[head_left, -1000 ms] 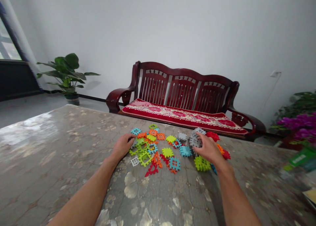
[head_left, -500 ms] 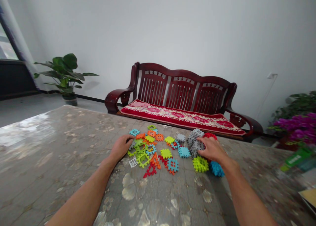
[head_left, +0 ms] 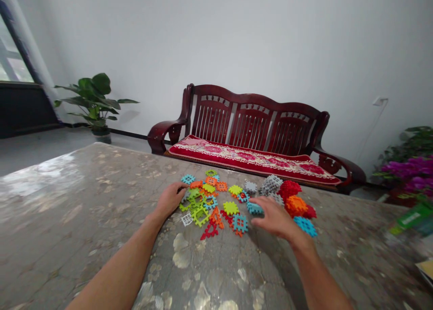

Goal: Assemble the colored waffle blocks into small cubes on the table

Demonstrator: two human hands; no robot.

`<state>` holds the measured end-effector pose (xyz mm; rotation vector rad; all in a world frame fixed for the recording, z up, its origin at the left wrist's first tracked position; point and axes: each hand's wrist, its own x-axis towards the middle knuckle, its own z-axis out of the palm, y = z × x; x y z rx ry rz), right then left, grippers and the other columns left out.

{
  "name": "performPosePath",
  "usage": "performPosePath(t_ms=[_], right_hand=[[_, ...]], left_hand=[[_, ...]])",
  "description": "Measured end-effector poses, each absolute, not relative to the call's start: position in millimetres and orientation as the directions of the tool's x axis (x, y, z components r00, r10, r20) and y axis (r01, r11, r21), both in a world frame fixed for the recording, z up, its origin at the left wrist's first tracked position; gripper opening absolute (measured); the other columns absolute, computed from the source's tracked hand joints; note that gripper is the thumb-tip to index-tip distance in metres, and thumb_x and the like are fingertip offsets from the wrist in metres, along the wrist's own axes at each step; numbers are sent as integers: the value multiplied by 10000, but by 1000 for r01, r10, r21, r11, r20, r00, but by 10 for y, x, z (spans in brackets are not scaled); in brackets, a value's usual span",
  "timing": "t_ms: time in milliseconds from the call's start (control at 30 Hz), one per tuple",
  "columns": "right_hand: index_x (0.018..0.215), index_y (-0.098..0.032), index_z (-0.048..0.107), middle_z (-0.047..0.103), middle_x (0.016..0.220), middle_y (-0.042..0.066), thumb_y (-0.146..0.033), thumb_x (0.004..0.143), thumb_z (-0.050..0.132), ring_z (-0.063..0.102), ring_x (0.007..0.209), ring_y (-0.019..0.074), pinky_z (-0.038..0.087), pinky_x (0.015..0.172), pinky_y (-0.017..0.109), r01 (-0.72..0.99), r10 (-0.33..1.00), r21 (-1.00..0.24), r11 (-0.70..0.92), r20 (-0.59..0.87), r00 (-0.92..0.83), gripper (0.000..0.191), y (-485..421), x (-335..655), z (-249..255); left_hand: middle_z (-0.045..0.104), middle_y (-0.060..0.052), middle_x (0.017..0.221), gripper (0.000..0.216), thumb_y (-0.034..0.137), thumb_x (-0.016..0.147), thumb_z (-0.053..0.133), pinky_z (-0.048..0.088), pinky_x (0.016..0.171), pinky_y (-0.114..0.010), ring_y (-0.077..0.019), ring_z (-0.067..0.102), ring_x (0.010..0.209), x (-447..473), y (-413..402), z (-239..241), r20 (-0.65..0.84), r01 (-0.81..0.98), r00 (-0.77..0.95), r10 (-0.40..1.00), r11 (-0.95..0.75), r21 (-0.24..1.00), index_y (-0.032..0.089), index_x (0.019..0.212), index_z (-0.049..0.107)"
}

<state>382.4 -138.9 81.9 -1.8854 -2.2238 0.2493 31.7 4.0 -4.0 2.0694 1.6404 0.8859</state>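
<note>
My left hand (head_left: 170, 198) rests on the table at the left edge of a loose spread of plastic interlocking tiles, its fingers loosely bent and a little apart, with nothing visible in them. Nearest to it are a grey tile (head_left: 185, 196) and green frame tiles (head_left: 200, 215). My right hand (head_left: 275, 217) reaches over a light blue tile (head_left: 254, 208), index finger and thumb apart on either side of it; whether they touch it I cannot tell. Behind that hand lie grey tiles (head_left: 271, 184), red tiles (head_left: 290, 189), orange tiles (head_left: 296, 205) and blue tiles (head_left: 305, 226) in piles.
The table (head_left: 111, 201) has a patterned, shiny cover. A white window piece (head_left: 187, 219) and a red triangular piece (head_left: 210, 231) lie near the front of the spread. Beyond stands a wooden bench (head_left: 248, 125); purple flowers (head_left: 411, 174) are at the right.
My right hand has moved left from the grey pile to the light blue tile, uncovering the orange tiles. My left hand stays put. The view has shifted slightly.
</note>
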Motion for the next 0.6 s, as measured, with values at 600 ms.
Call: performPosePath(t_ms=[600], right_hand=[[1184, -195, 656, 636, 1265, 103, -89, 737, 550, 552, 1214, 244, 414, 1074, 399, 817, 890, -514, 262, 456, 1, 471, -1101, 3069, -39]], left_hand=[[759, -52, 1083, 326, 224, 833, 481, 476, 974, -336, -225, 666, 1033, 343, -1, -19, 272, 718, 129, 954, -279, 638, 203, 1016, 750]])
